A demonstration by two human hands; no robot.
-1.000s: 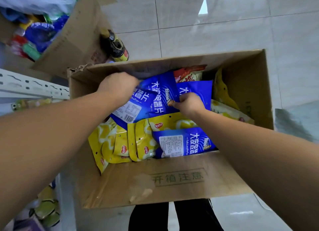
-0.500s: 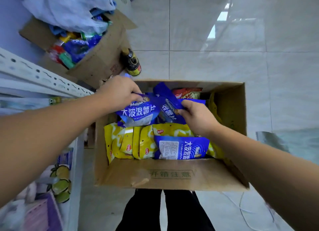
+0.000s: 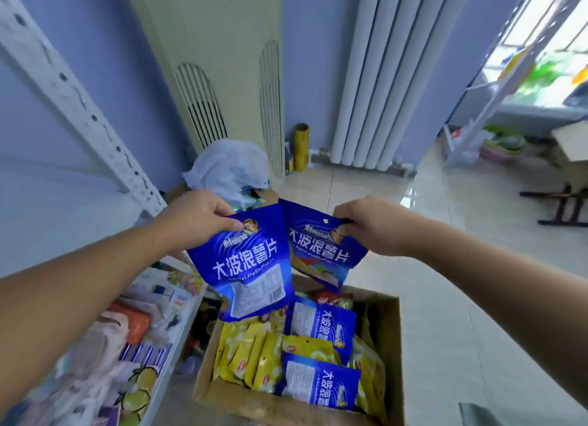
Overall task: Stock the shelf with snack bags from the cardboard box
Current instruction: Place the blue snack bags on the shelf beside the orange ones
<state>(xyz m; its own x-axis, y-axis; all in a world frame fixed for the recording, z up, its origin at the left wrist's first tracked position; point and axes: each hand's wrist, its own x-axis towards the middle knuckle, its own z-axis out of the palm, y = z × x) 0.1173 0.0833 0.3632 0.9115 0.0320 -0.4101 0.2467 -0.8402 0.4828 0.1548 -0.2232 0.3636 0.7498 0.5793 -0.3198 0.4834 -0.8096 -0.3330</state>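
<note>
Shiny blue plastic snack bag (image 3: 251, 266) with white letters, pinched at the top by the left hand (image 3: 194, 222). Second blue snack bag (image 3: 321, 250), pinched by the right hand (image 3: 372, 225). Both up over the far edge of the open brown cardboard box (image 3: 386, 346), full of yellow snack bags (image 3: 254, 359) and more blue ones.

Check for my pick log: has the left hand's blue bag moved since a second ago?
Yes. The left hand has lifted the blue bag up out of the cardboard box, above its rim.
</note>
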